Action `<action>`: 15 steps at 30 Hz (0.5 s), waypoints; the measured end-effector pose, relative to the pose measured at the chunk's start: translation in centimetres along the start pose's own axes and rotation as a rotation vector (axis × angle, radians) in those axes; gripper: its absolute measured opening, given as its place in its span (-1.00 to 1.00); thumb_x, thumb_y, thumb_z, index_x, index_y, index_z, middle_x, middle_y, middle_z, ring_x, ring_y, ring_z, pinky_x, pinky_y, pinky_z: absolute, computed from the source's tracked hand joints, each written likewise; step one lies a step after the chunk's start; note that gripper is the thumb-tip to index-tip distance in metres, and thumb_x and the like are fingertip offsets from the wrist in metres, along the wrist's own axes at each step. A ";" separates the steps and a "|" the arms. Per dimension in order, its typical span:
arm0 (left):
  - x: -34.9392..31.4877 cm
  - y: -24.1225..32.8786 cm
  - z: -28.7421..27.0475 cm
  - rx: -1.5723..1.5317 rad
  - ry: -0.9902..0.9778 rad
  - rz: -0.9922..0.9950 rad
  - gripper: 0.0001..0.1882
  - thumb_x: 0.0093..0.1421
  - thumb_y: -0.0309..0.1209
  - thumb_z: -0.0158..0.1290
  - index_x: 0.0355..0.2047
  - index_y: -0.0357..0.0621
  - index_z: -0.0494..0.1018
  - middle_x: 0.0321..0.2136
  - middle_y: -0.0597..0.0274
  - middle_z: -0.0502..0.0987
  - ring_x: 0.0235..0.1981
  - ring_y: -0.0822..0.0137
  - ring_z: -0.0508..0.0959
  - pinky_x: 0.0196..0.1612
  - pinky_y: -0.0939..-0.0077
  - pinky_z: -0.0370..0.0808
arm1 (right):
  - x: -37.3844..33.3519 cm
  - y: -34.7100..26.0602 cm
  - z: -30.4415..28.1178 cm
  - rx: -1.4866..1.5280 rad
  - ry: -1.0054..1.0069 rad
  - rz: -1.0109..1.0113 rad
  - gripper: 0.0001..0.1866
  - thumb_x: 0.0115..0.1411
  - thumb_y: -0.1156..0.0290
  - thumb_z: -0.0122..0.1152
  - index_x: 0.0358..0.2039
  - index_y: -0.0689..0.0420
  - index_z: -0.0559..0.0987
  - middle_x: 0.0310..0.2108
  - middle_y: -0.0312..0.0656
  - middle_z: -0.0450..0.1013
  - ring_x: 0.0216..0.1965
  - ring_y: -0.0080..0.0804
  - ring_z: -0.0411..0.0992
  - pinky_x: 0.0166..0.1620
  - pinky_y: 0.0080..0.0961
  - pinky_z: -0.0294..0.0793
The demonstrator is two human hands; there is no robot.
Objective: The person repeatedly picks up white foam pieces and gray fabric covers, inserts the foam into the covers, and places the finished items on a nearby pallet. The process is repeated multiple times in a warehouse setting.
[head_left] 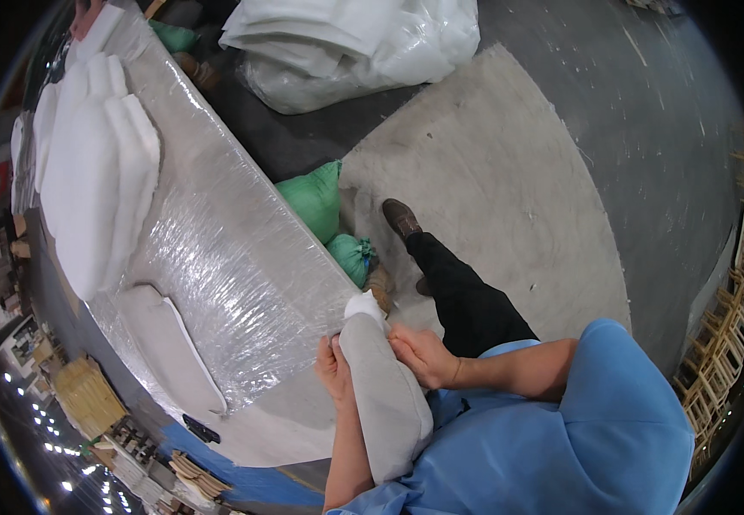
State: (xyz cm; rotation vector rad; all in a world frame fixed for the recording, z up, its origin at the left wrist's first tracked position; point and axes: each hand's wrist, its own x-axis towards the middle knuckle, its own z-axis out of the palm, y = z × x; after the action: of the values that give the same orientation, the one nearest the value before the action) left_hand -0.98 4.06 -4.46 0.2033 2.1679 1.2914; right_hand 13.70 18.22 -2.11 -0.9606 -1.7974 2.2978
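left hand (335, 369) and right hand (423, 354) are grasping the grey cover (386, 402) beside its far white stuffing (363, 305) (even tugging is probably helping).

That long, pale grey fabric cushion (382, 399) points toward the worktop (217, 206), broad and plump at the near end, narrower at the far one, where white padding (364, 305) bulges out; the hands (426, 354) pinch its sides just below that tuft.
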 end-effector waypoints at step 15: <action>1.3 5.7 2.2 0.285 -0.012 0.024 -0.64 0.47 -0.30 0.07 -0.45 -0.27 0.35 -0.60 0.19 0.31 -0.53 0.37 0.21 -0.45 0.41 0.26 | -1.6 5.2 -0.7 -0.159 -0.341 -0.056 -0.31 0.15 0.20 0.34 0.27 0.02 0.33 -0.33 0.09 0.60 -0.32 0.23 0.58 -0.19 0.01 0.57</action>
State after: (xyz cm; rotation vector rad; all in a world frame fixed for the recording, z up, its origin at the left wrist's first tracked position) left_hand -1.76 9.20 -0.93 0.3508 2.3396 0.9854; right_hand 17.01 16.52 -6.19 -0.5476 -2.1296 2.4325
